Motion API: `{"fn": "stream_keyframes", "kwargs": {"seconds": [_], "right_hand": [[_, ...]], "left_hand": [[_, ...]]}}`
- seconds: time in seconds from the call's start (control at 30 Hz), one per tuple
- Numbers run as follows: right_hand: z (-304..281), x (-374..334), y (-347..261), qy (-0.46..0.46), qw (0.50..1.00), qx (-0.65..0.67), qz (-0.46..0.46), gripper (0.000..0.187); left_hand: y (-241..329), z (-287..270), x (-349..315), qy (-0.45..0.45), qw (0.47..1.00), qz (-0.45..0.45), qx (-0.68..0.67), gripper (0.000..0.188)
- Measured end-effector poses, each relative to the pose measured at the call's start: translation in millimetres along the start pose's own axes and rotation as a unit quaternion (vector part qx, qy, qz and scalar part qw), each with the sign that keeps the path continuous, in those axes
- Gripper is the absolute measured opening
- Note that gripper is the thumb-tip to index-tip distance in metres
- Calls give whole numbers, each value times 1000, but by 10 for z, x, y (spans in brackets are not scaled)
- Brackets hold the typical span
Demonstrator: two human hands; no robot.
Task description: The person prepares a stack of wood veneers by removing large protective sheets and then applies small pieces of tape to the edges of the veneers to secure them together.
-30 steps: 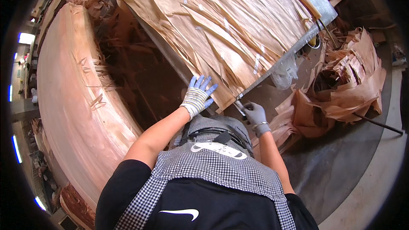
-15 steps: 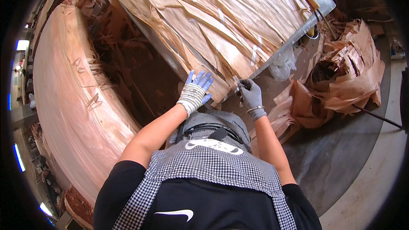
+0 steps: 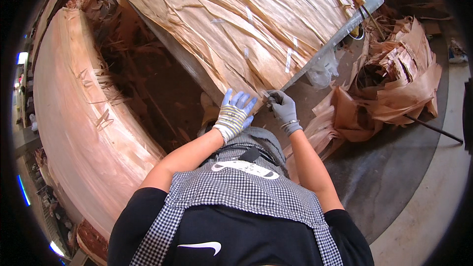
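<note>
One striped-gloved left hand (image 3: 235, 113) spreads wide at the near corner of wrinkled tan wood veneer (image 3: 231, 29); grey-gloved right hand (image 3: 283, 108) pinches a blurred object (image 3: 268, 100); grey floor (image 3: 384, 182) opens rightward; white emblem (image 3: 211, 246) marks black shirt (image 3: 261, 234).

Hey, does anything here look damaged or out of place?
Yes. The thin brown sheet looks wrinkled and ridged instead of flat, with pale strips scattered across it. To its right, the heap of sheets is crumpled, with torn, ragged edges.

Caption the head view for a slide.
Gloved left hand and right hand at the near corner of wrinkled brown veneer.
</note>
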State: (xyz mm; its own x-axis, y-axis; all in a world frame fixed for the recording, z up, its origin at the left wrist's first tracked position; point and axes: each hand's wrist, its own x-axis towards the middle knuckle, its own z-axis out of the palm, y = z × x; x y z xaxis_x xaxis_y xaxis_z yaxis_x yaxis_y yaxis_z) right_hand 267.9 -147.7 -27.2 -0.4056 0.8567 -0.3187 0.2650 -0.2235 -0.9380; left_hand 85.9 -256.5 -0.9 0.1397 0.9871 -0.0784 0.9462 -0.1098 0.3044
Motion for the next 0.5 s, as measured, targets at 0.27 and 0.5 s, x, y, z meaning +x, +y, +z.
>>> {"fn": "stream_keyframes", "kwargs": {"seconds": [0.27,0.5], "right_hand": [[-127,-34,70,-35,994,-13,102,20],[-314,113,-427,-97,978,-171,66,13]], "left_hand": [[274,59,133,18,999,-47,-12,63],[312,4,188,0,997,-67,-30,53]]}}
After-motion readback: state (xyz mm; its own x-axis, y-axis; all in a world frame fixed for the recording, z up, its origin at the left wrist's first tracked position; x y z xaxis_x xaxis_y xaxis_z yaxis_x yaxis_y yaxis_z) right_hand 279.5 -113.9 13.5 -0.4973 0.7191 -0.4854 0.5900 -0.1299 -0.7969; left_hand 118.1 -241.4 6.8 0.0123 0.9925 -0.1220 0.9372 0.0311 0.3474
